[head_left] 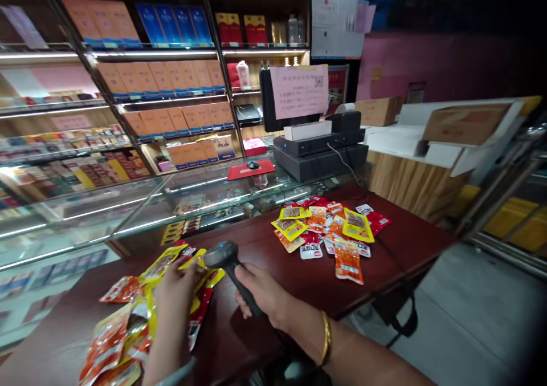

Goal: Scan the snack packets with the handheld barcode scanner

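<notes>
1. Head view: right hand (262, 292) clamped on the handle of a dark, smooth scanner (221, 255), its rounded head just beside the left packet heap (113, 337).
2. Left hand (174, 289) at that heap, fingers by a yellow packet; can't tell if gripping.
3. Packets: glossy, crinkled, flat pouches. Table (410, 246): dark red, smooth.
4. Room: strip of tabletop between heaps. Right packet heap (327, 226) spreads toward the front edge, lowest orange packet (348, 260) near it. Glass counter (141, 203) borders the far side.
5. Count: two hands, one scanner, two heaps; three yellow packets visible in right heap, left overlaps too much.
</notes>
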Action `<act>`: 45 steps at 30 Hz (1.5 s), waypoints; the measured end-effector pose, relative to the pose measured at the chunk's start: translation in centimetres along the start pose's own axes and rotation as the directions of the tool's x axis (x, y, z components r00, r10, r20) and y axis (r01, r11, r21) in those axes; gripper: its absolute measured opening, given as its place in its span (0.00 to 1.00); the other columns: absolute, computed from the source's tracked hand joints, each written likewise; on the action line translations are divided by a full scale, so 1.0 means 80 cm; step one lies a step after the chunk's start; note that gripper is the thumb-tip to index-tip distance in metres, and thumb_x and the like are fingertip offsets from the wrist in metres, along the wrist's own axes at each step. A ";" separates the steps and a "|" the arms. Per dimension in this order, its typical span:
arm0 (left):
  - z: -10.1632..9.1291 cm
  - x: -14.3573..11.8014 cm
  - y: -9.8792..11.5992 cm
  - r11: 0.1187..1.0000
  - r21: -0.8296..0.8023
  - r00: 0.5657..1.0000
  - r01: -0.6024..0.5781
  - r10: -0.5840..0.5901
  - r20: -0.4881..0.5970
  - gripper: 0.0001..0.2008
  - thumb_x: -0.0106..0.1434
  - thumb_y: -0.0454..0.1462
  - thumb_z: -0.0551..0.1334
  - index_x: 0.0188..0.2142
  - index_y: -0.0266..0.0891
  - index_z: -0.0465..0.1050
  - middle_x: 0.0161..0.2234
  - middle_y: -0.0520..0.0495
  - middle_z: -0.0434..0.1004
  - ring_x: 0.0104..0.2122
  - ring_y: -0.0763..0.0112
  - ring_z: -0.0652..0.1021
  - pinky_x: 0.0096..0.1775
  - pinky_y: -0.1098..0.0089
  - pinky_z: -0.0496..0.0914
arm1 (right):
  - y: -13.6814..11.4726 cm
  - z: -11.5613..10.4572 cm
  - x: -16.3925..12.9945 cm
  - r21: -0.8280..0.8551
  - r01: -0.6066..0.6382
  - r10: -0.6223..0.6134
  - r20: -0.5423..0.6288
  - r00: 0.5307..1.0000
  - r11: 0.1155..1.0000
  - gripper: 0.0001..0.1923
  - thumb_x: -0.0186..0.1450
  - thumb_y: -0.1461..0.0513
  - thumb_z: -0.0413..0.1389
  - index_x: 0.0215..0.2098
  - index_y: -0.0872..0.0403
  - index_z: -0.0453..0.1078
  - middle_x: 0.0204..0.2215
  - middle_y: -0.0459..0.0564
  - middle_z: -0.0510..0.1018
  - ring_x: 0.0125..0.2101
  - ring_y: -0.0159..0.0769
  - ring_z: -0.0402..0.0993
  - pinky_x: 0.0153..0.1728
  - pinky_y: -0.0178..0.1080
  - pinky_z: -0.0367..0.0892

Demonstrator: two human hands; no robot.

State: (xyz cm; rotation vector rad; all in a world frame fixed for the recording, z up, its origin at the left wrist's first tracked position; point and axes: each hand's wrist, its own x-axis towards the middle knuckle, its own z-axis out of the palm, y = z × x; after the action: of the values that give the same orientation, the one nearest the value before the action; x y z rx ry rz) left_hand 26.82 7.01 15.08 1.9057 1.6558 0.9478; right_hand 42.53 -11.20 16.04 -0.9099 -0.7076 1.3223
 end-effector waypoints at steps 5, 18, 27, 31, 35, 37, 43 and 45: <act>0.109 -0.055 0.120 0.980 0.023 0.929 -0.199 0.181 0.323 0.14 0.60 0.38 0.59 0.44 0.41 0.77 0.41 0.43 0.85 0.41 0.59 0.83 0.39 0.69 0.71 | -0.026 -0.076 -0.055 0.004 0.074 -0.072 -0.198 0.978 0.997 0.35 0.54 0.31 0.60 0.38 0.51 0.63 0.15 0.34 0.67 0.11 0.23 0.57 0.15 0.30 0.55; 0.241 -0.101 0.249 0.857 0.452 0.926 -0.248 0.073 0.370 0.35 0.60 0.56 0.59 0.53 0.29 0.73 0.56 0.24 0.74 0.58 0.42 0.73 0.55 0.53 0.66 | -0.054 -0.185 -0.121 0.009 0.188 -0.167 -0.424 0.890 0.982 0.31 0.59 0.33 0.57 0.35 0.49 0.60 0.14 0.33 0.66 0.11 0.24 0.57 0.16 0.30 0.60; 0.230 -0.084 0.210 0.928 0.322 0.911 -0.186 0.040 0.411 0.26 0.60 0.53 0.63 0.48 0.35 0.71 0.49 0.28 0.80 0.50 0.43 0.80 0.47 0.55 0.71 | -0.051 -0.191 -0.109 0.080 0.168 -0.120 -0.418 0.901 0.983 0.34 0.55 0.30 0.58 0.34 0.49 0.59 0.12 0.33 0.65 0.10 0.24 0.56 0.14 0.30 0.56; 0.216 -0.080 0.163 0.997 0.018 0.943 -0.070 0.060 0.328 0.15 0.61 0.45 0.65 0.42 0.39 0.68 0.41 0.37 0.82 0.39 0.55 0.83 0.38 0.65 0.72 | -0.044 -0.181 -0.105 0.086 0.171 -0.126 -0.383 0.915 0.982 0.32 0.57 0.33 0.59 0.37 0.50 0.60 0.13 0.34 0.67 0.10 0.24 0.57 0.14 0.30 0.56; 0.193 -0.082 0.125 0.934 -0.345 0.966 0.093 -0.001 0.258 0.17 0.56 0.45 0.70 0.38 0.40 0.67 0.33 0.44 0.82 0.32 0.61 0.82 0.34 0.67 0.73 | -0.040 -0.159 -0.092 0.107 0.188 -0.137 -0.362 0.922 0.976 0.33 0.56 0.33 0.60 0.37 0.50 0.61 0.13 0.33 0.66 0.10 0.24 0.56 0.14 0.30 0.56; 0.177 -0.083 0.115 0.881 -0.455 0.972 0.131 -0.024 0.233 0.20 0.52 0.46 0.72 0.37 0.40 0.68 0.30 0.47 0.81 0.30 0.62 0.82 0.33 0.67 0.74 | -0.040 -0.144 -0.081 0.103 0.205 -0.159 -0.342 0.926 0.973 0.33 0.56 0.33 0.60 0.37 0.50 0.61 0.13 0.33 0.65 0.10 0.24 0.55 0.14 0.30 0.56; 0.130 -0.073 0.083 0.762 -0.634 0.983 0.133 -0.020 0.182 0.25 0.46 0.48 0.75 0.37 0.40 0.68 0.29 0.48 0.80 0.29 0.62 0.82 0.34 0.64 0.76 | -0.042 -0.093 -0.049 0.055 0.199 -0.180 -0.248 0.952 0.978 0.33 0.55 0.32 0.61 0.35 0.49 0.60 0.14 0.33 0.65 0.11 0.23 0.55 0.15 0.29 0.55; 0.118 -0.068 0.066 0.715 -0.687 0.983 0.128 0.000 0.183 0.26 0.45 0.48 0.75 0.37 0.40 0.68 0.30 0.47 0.81 0.29 0.62 0.82 0.35 0.64 0.76 | -0.041 -0.078 -0.041 0.012 0.181 -0.174 -0.231 0.957 0.983 0.34 0.55 0.32 0.60 0.34 0.50 0.60 0.14 0.34 0.65 0.11 0.23 0.57 0.15 0.29 0.55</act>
State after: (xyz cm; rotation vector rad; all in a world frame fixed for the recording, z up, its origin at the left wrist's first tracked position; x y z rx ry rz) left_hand 37.08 1.72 11.45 1.3421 1.0247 1.1356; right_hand 49.02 -15.45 16.05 -0.9324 -0.5721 1.0475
